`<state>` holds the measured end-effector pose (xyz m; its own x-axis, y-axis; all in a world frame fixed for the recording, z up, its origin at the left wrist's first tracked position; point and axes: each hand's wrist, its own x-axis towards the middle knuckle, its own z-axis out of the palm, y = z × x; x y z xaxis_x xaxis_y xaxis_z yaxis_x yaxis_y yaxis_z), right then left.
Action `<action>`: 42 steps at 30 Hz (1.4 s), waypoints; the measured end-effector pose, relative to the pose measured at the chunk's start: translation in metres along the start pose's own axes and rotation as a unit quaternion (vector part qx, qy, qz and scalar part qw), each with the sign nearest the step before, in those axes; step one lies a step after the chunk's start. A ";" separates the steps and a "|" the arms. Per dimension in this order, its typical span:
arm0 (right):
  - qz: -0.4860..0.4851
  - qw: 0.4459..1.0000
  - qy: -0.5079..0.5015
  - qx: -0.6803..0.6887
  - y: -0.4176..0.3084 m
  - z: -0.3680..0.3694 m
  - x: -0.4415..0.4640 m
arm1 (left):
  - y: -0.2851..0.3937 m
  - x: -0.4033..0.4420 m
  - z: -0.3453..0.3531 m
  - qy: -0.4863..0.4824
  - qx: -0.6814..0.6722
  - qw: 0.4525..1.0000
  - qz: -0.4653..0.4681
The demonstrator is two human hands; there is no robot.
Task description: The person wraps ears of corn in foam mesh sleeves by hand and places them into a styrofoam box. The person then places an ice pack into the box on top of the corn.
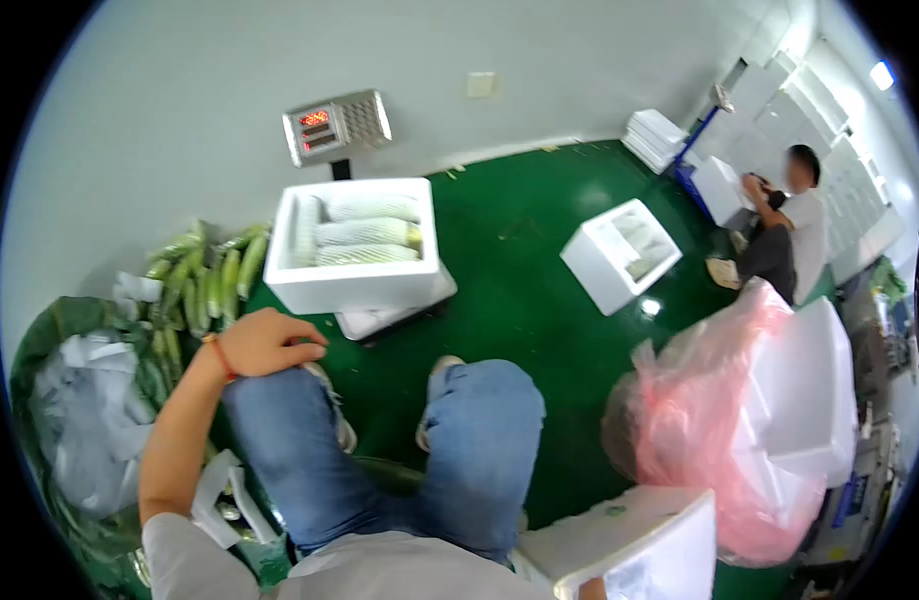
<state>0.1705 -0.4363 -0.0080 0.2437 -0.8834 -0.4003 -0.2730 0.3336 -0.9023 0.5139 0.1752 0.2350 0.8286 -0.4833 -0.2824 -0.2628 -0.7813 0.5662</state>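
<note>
My left hand (266, 343), with a red band at the wrist, is over my left knee, its thumb apart from the other fingers and nothing in it. Just beyond it, a white foam box (344, 290) sits on a platform scale (399, 315). Inside are several long pieces wrapped in white foam netting (369, 232). Only a sliver of my right hand (592, 589) shows at the bottom edge, by the rim of a second foam box (669, 545) on my right; its fingers are hidden. That box holds something pale and clear that I cannot make out.
Long green vegetables (209, 285) lie left, beside a green sack (39, 340) with pale wrapping. The scale display (317, 130) stands by the wall. Another filled foam box (604, 265) is on the green floor. Pink plastic (679, 410) lies right; a person (804, 220) squats beyond.
</note>
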 end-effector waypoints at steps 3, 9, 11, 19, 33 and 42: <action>-0.023 1.000 0.014 -0.004 -0.024 0.012 -0.013 | 0.000 -0.012 -0.002 0.021 -0.029 0.999 -0.014; -0.085 0.996 0.005 0.010 -0.090 0.083 -0.045 | -0.021 -0.031 -0.005 0.094 -0.088 0.992 0.004; -0.114 0.993 -0.015 0.018 -0.115 0.120 -0.064 | -0.034 -0.028 -0.004 0.132 -0.204 0.969 0.053; -0.140 0.940 -0.308 0.030 -0.120 0.406 -0.178 | -0.210 -0.017 0.167 0.344 -0.356 0.848 -0.189; -0.526 0.528 -0.554 -0.371 0.006 0.732 -0.363 | -0.249 -0.087 0.170 0.456 -0.431 0.685 -0.370; -0.710 0.342 -0.536 -0.303 0.002 0.727 -0.379 | -0.302 0.130 0.002 0.430 -0.128 0.889 -0.090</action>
<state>0.7542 0.1387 0.0259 0.6434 0.7230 0.2514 0.7651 -0.5969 -0.2414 0.6997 0.3475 0.0263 0.9464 0.2071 0.2480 -0.0581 -0.6460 0.7612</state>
